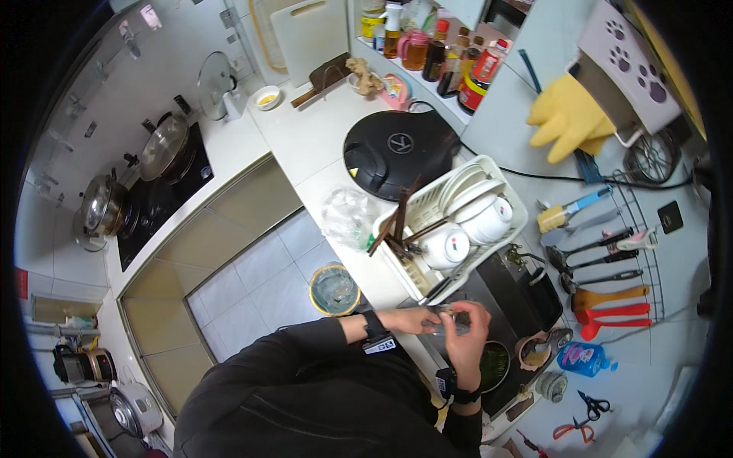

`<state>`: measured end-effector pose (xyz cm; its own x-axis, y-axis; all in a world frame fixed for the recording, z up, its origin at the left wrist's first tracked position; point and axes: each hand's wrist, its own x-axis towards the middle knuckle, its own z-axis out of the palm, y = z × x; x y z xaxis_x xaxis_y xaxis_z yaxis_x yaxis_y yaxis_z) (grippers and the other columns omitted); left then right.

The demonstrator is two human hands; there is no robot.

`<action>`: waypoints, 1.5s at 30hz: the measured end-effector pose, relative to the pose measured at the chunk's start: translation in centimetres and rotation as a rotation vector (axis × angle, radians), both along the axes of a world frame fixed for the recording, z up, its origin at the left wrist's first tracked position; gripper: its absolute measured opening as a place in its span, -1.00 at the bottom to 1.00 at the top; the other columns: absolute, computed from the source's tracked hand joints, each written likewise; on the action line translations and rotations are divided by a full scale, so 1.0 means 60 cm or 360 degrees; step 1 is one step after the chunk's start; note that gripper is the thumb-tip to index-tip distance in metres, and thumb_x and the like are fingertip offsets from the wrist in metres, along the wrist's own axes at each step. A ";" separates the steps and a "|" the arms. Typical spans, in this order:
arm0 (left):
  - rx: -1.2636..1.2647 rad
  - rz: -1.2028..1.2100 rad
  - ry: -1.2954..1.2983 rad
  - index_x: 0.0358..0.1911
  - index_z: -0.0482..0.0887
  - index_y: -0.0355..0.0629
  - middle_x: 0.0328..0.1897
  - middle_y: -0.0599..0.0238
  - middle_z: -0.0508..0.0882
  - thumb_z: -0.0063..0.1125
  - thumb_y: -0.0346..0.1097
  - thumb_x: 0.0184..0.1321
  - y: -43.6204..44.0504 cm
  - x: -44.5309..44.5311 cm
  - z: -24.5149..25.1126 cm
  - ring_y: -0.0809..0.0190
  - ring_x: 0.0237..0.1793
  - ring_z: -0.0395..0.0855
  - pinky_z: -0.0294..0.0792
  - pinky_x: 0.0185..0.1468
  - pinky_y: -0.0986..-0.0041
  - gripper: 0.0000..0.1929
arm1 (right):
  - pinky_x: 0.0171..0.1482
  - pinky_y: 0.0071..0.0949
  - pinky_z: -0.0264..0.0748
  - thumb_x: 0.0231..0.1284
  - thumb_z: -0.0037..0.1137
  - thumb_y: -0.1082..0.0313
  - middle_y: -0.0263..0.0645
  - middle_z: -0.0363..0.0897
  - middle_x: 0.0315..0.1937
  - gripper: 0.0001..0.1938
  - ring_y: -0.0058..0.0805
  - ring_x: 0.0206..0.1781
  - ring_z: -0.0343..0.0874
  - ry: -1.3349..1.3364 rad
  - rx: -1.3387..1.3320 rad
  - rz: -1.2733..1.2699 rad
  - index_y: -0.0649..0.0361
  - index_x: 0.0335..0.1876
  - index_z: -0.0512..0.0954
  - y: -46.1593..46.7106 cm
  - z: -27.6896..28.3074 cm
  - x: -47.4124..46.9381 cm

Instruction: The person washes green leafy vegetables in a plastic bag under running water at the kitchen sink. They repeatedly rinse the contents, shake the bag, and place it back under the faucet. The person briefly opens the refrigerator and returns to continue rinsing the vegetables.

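Observation:
Both my hands are over the sink's near-left part, close together beside the dish rack's lower corner. My left hand (413, 319) reaches in from the left and grips the edge of a small clear plastic item (442, 327), possibly a bag or container. My right hand (467, 329) holds the same item from the right, fingers bent around it; something small and brownish shows between its fingertips, too small to name. A round vessel with dark green contents (493, 366) sits in the dark sink (498, 297), just right of my right wrist.
A white dish rack (518, 214) holds bowls, plates and chopsticks above my hands. Left of it lies a clear plastic bag (349, 214); behind is a black appliance (401, 149). A lined bin (335, 289) stands on the floor. Utensils, a blue bottle (581, 359) and scissors (584, 418) are at right.

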<state>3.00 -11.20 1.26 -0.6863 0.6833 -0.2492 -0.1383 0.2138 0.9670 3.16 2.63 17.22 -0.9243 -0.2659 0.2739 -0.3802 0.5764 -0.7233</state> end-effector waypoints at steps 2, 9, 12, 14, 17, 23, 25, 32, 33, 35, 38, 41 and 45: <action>0.0151 0.0102 0.0158 0.05 0.57 -0.28 -0.03 -0.02 0.66 0.10 -0.32 0.26 -0.061 0.013 0.008 0.10 0.00 0.59 0.39 0.10 0.34 -0.68 | 0.00 -0.31 0.31 -0.05 0.30 0.47 -0.25 0.54 -0.29 -0.80 -0.20 -0.14 0.49 0.0006 -0.0006 0.0279 0.16 -0.27 0.54 -0.067 0.005 -0.004; 0.0052 0.0901 0.0093 0.01 0.60 -0.28 -0.10 0.12 0.68 0.07 -0.28 0.30 -0.232 0.043 0.008 0.19 -0.03 0.60 0.40 0.09 0.38 -0.71 | -0.07 -0.32 0.37 0.04 0.19 0.43 -0.24 0.52 -0.25 -0.83 -0.24 -0.12 0.51 0.0218 -0.0010 0.0806 0.17 -0.24 0.51 -0.290 -0.028 -0.033; -0.0157 0.1332 -0.0064 0.00 0.61 -0.28 -0.12 0.18 0.69 0.05 -0.26 0.32 -0.287 0.047 0.007 0.23 -0.04 0.60 0.41 0.09 0.40 -0.71 | -0.09 -0.34 0.37 0.04 0.14 0.44 -0.23 0.46 -0.28 -0.80 -0.25 -0.14 0.48 0.0409 0.0140 0.0747 0.19 -0.19 0.48 -0.364 -0.071 -0.054; -0.0172 0.1506 -0.0197 -0.01 0.61 -0.29 -0.14 0.22 0.70 0.04 -0.25 0.34 -0.317 0.056 0.001 0.26 -0.05 0.60 0.41 0.09 0.42 -0.71 | -0.10 -0.36 0.37 0.00 0.12 0.44 -0.24 0.43 -0.31 -0.76 -0.27 -0.18 0.46 0.0612 0.0401 0.0600 0.21 -0.17 0.47 -0.406 -0.100 -0.076; 0.0259 0.1668 -0.0579 -0.04 0.65 -0.24 -0.16 0.29 0.70 0.04 -0.24 0.36 -0.369 0.080 -0.018 0.37 -0.10 0.60 0.42 0.02 0.49 -0.74 | -0.08 -0.40 0.38 -0.03 0.13 0.42 -0.24 0.44 -0.29 -0.71 -0.29 -0.19 0.46 0.0436 0.1027 0.0393 0.22 -0.12 0.49 -0.431 -0.117 -0.091; 0.0285 0.1906 -0.0532 -0.04 0.65 -0.22 -0.17 0.37 0.70 0.02 -0.17 0.39 -0.440 0.113 -0.060 0.38 -0.13 0.63 0.43 -0.03 0.53 -0.71 | -0.09 -0.30 0.48 0.01 0.29 0.41 -0.13 0.57 -0.23 -0.74 -0.13 -0.13 0.55 0.0299 0.0225 0.0466 0.27 -0.16 0.57 -0.328 -0.039 -0.061; 0.0207 0.2024 -0.0548 -0.05 0.66 -0.21 -0.17 0.36 0.70 0.01 -0.18 0.39 -0.443 0.106 -0.068 0.37 -0.14 0.63 0.44 -0.04 0.51 -0.72 | -0.16 -0.35 0.49 0.01 0.32 0.41 -0.15 0.58 -0.28 -0.77 -0.18 -0.21 0.58 0.0329 0.0112 0.0273 0.25 -0.20 0.59 -0.272 -0.007 -0.064; 0.0084 0.1695 -0.0430 -0.08 0.67 -0.22 -0.19 0.34 0.71 0.06 -0.18 0.36 -0.399 0.075 -0.072 0.35 -0.15 0.65 0.47 -0.04 0.47 -0.73 | -0.40 -0.49 0.40 0.12 0.25 0.44 -0.24 0.56 -0.50 -0.92 -0.44 -0.50 0.50 0.0018 0.0112 -0.0584 0.23 -0.34 0.58 0.001 0.019 -0.048; 0.0035 0.1633 -0.0423 -0.08 0.67 -0.22 -0.19 0.33 0.71 0.07 -0.18 0.36 -0.389 0.072 -0.071 0.34 -0.15 0.65 0.47 -0.03 0.47 -0.73 | -0.41 -0.51 0.40 0.14 0.24 0.43 -0.24 0.56 -0.53 -0.92 -0.48 -0.53 0.48 0.0016 0.0130 -0.0718 0.24 -0.35 0.58 0.049 0.001 -0.045; 0.0102 0.1514 -0.0465 -0.08 0.68 -0.21 -0.17 0.33 0.72 0.08 -0.17 0.36 -0.366 0.072 -0.062 0.34 -0.13 0.66 0.47 -0.02 0.47 -0.73 | -0.36 -0.47 0.45 0.17 0.22 0.35 -0.20 0.60 -0.49 -0.86 -0.40 -0.48 0.56 -0.0129 0.0114 -0.0920 0.28 -0.33 0.58 0.146 -0.047 -0.034; -0.0097 0.1359 -0.0526 -0.06 0.67 -0.21 -0.15 0.32 0.72 0.06 -0.14 0.37 -0.336 0.069 -0.040 0.34 -0.11 0.66 0.45 -0.04 0.50 -0.71 | -0.28 -0.38 0.51 0.18 0.21 0.28 -0.12 0.64 -0.44 -0.80 -0.26 -0.40 0.63 -0.0354 0.0103 -0.1039 0.29 -0.31 0.59 0.256 -0.156 -0.030; -0.0213 0.1262 -0.0535 -0.09 0.67 -0.19 -0.19 0.36 0.73 0.07 -0.19 0.37 -0.303 0.062 -0.014 0.36 -0.13 0.68 0.44 -0.07 0.53 -0.76 | -0.23 -0.28 0.52 0.14 0.17 0.28 -0.05 0.63 -0.42 -0.81 -0.11 -0.32 0.63 -0.0501 0.0080 -0.0875 0.28 -0.32 0.60 0.299 -0.279 -0.045; -0.0371 0.1118 -0.0484 -0.04 0.64 -0.24 -0.16 0.31 0.73 0.04 -0.20 0.38 -0.270 0.054 0.023 0.33 -0.10 0.67 0.43 -0.03 0.50 -0.73 | -0.14 -0.21 0.52 0.06 0.06 0.40 0.01 0.63 -0.34 -0.86 -0.03 -0.21 0.62 -0.0923 0.0178 -0.0362 0.24 -0.34 0.62 0.279 -0.405 -0.083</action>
<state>6.24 -27.42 2.63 -0.8158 0.0239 -0.5778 -0.5661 0.1710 0.8064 -1.80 19.38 -7.10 -0.9509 -0.0431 -0.3064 0.1965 0.6807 -0.7057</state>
